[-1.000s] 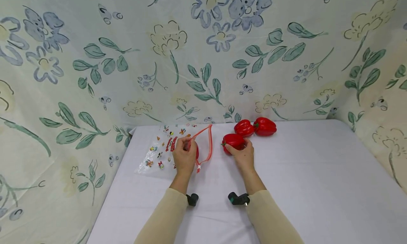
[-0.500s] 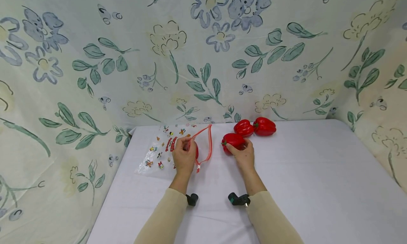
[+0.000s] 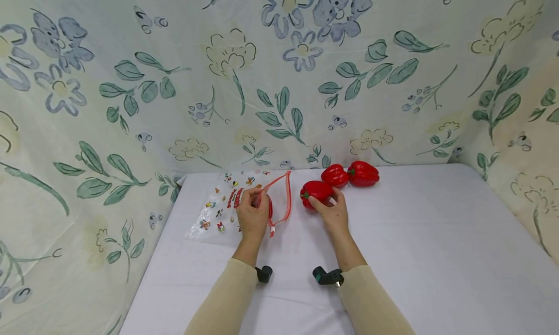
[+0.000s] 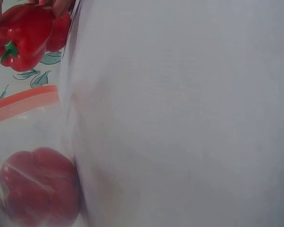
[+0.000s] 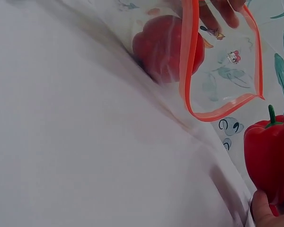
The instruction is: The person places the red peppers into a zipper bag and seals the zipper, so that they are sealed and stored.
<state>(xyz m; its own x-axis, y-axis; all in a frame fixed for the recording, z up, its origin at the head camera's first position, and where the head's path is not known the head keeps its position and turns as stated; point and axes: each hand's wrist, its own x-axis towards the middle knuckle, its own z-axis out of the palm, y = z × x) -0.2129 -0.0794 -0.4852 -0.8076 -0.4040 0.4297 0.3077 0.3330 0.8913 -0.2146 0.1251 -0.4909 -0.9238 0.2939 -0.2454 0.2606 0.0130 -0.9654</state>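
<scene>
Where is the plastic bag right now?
In the head view, the plastic bag lies left on the table; the left hand holds its red rim, opposite the pepper in the right hand.

Head view high, facing forward-down; wrist views close, sharing bag (image 3: pixel 224 209).

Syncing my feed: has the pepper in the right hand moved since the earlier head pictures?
Yes, slightly: the held pepper has shifted left, toward the bag's red rim, which sits unchanged in the head view.

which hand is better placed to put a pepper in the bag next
Likely the right hand: it grips a red pepper near the open bag, whose rim the left hand holds.
</scene>
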